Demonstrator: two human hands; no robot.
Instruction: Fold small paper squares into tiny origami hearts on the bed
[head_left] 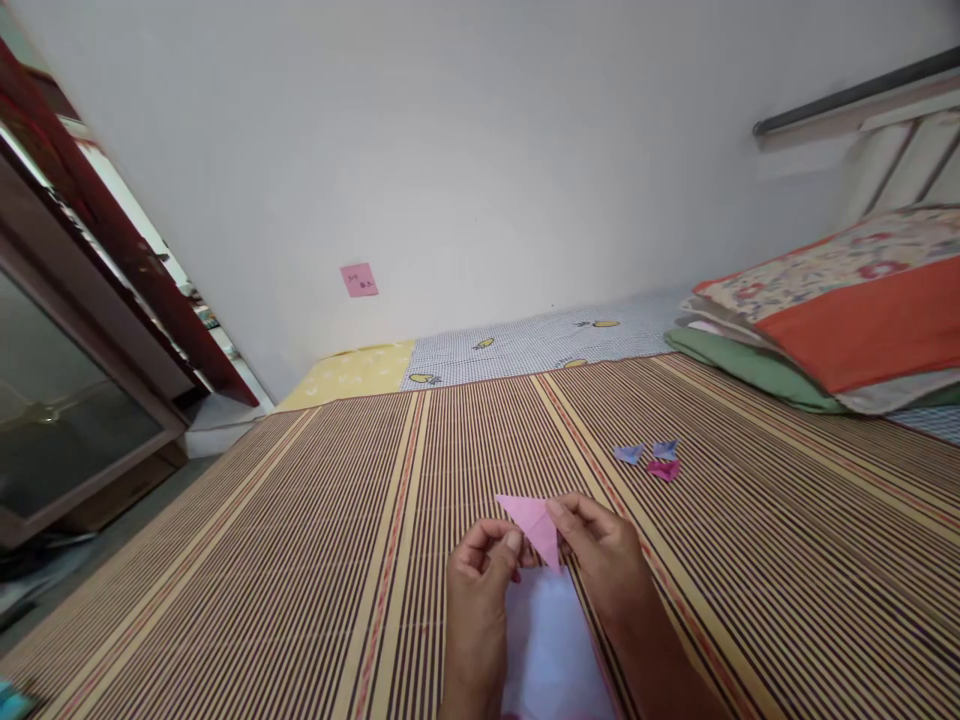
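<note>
A pink paper folded into a triangle (pixel 534 524) is held up between both hands, above the near end of a pale bluish-white sheet (pixel 553 640). My left hand (pixel 484 585) pinches its lower left edge between thumb and fingers. At the upper right corner, my right hand (pixel 600 550) grips the paper with thumb and forefinger. To the right on the striped mat (pixel 300 560) lie three small folded papers: a light blue one (pixel 628 454), another blue one (pixel 665 449) and a magenta one (pixel 664 469).
Folded bedding with an orange and floral cover (pixel 892 320) is stacked at the right. A white wall (pixel 525 150) with a pink note (pixel 358 280) stands beyond the mat. At the left is a glass-panelled door (pixel 60 400). Something turquoise (pixel 13 700) shows at the lower left.
</note>
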